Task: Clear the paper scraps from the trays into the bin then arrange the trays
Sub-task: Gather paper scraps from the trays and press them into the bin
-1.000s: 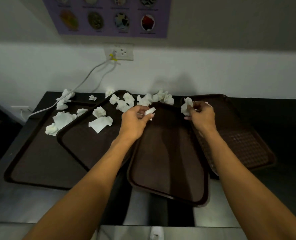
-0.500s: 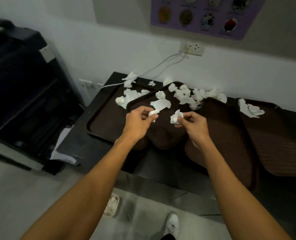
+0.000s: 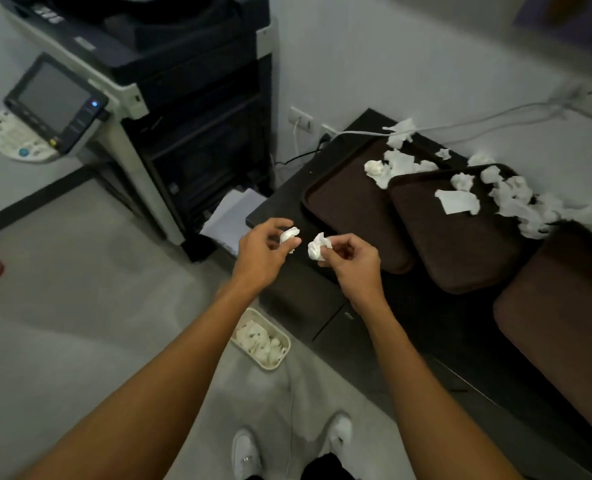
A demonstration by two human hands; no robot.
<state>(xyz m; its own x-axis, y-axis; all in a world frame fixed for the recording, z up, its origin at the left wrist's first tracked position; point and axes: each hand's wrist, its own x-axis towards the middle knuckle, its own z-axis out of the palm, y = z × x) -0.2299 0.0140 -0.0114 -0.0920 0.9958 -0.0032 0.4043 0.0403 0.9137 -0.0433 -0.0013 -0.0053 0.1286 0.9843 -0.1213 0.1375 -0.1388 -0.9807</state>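
- A photocopier stands beyond and to the left of our left grip; it plays no part in the job.
- The dark tabletop runs away to the right of our right grip, with its near corner just behind both grips.
- Three brown trays lie on it, all to the right of the right grip: the nearest tray, a second tray overlapping its edge, and a third tray farthest off. They look shuffled aside, not yet arranged.
- The cream bin sits on the floor below the grips, part filled with white paper. We judge that the hands are held out past the tabletop's edge so as to drop their loads into it.
- A heap of loose scraps lies across the trays' far ends, well right of the grips, so the clearing looks far from done.
- The left grip pinches a crumpled scrap between thumb and fingertips. The right grip pinches a second scrap the same way, the two wads near but apart.
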